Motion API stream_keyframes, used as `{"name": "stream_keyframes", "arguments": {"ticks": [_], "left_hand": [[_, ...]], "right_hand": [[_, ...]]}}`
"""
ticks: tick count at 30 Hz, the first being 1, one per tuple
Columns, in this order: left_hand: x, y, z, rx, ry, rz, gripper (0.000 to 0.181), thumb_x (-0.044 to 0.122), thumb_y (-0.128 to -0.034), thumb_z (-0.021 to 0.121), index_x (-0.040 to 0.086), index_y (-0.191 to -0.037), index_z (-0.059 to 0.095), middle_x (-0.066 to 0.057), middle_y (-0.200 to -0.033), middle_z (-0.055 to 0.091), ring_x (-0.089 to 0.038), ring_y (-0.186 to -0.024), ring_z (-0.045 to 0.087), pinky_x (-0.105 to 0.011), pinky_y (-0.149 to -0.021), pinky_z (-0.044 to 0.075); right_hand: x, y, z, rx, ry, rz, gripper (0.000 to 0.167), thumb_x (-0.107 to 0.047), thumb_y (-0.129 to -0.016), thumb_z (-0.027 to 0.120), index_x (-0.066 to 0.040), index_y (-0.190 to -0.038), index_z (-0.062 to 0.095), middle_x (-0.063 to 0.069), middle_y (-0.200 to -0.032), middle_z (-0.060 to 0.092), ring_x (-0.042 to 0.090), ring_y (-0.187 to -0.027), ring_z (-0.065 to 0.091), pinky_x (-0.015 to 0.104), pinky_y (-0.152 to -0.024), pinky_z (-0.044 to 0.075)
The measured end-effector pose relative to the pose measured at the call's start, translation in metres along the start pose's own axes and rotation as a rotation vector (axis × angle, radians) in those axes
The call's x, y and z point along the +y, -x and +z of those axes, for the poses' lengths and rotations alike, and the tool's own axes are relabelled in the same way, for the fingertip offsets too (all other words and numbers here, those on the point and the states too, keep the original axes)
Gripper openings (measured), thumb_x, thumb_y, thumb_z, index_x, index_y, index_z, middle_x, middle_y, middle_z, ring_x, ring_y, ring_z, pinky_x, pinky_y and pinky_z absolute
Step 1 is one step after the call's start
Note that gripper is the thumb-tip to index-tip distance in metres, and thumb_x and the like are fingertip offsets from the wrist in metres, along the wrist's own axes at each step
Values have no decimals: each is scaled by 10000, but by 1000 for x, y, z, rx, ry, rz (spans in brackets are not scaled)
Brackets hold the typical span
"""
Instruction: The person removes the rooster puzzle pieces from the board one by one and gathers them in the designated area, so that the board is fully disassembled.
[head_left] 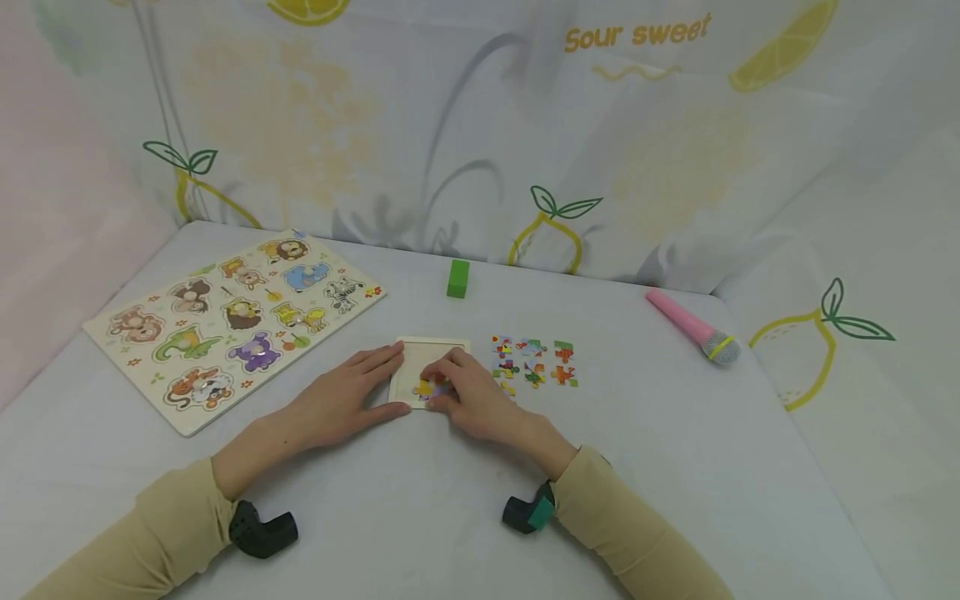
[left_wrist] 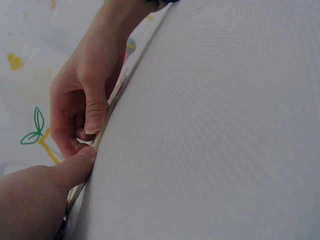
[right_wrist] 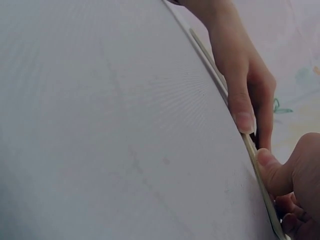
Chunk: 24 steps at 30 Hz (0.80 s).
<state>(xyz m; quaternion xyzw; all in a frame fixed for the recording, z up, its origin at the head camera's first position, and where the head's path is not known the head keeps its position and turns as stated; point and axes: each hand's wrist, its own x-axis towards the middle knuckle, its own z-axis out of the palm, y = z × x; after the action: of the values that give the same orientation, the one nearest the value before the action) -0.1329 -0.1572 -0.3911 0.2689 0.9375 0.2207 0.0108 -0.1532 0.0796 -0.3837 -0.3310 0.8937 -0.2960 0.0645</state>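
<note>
A small square wooden puzzle tray (head_left: 411, 354) lies on the white table in the head view. My left hand (head_left: 337, 407) rests along its left side, fingers fairly straight near the top corner and thumb at the bottom corner. Over the tray's lower right part, my right hand (head_left: 480, 402) has curled fingers and pinches a jigsaw piece, mostly hidden under them. Yellow and purple jigsaw pieces (head_left: 423, 390) show beside those fingertips inside the tray; where one piece ends is unclear. Loose jigsaw pieces (head_left: 533, 373) lie in rows to the tray's right, one partly behind the right hand.
At left lies a large wooden animal puzzle board (head_left: 212, 314). A green block (head_left: 458, 279) stands behind the tray. Toward the right edge is a pink toy microphone (head_left: 688, 325). A printed white curtain (head_left: 420, 100) hangs behind the table.
</note>
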Motion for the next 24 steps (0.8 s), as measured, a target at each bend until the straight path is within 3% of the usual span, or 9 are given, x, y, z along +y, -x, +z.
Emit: {"name": "stream_keyframes", "arguments": {"ticks": [24], "left_hand": [[1, 0, -1, -3, -7, -3, 771, 496, -950, 635, 18, -1511, 409, -123, -1602, 355, -362, -1443, 369, -540, -1100, 409]], "right_hand": [[5, -2, 2, 1, -50, -10, 276, -125, -941, 698, -79, -1183, 574, 38, -1106, 521, 148, -963, 494, 295, -875, 465]]}}
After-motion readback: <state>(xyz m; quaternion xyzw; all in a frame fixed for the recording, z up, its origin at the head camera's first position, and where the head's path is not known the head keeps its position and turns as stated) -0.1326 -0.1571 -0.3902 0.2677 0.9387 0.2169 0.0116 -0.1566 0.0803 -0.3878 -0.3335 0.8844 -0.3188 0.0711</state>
